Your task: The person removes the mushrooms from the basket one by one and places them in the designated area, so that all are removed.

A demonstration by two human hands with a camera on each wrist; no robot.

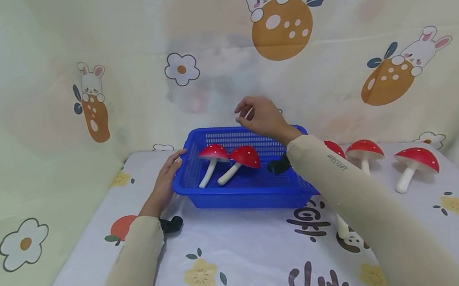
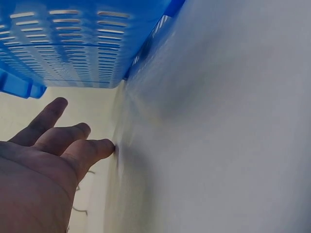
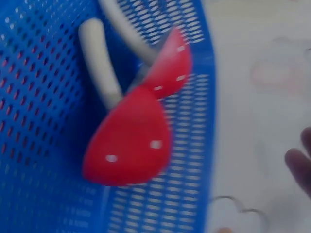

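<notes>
A blue plastic basket [image 1: 239, 201] with slotted walls stands on the table. Two toy mushrooms lie inside it, a left one [image 1: 214, 152] and a right one [image 1: 245, 156], both with white-dotted red caps and pale stems. At the basket's left end, my left hand [image 1: 164, 183] rests its outstretched fingers by the rim; the left wrist view shows the palm and fingers [image 2: 48, 127] beside the slotted wall. My right hand [image 1: 265, 117] hovers over the back rim, fingers loosely bent and holding nothing. Only its fingertips [image 3: 300, 167] enter the right wrist view.
Right of the basket lie several more red mushrooms, including a far right one [image 1: 417, 162] and another [image 1: 364, 150] nearer the basket. My right sleeve [image 1: 356, 192] partly covers others. A printed cloth [image 1: 230, 254] covers the table, and a patterned curtain [image 1: 136, 103] hangs behind.
</notes>
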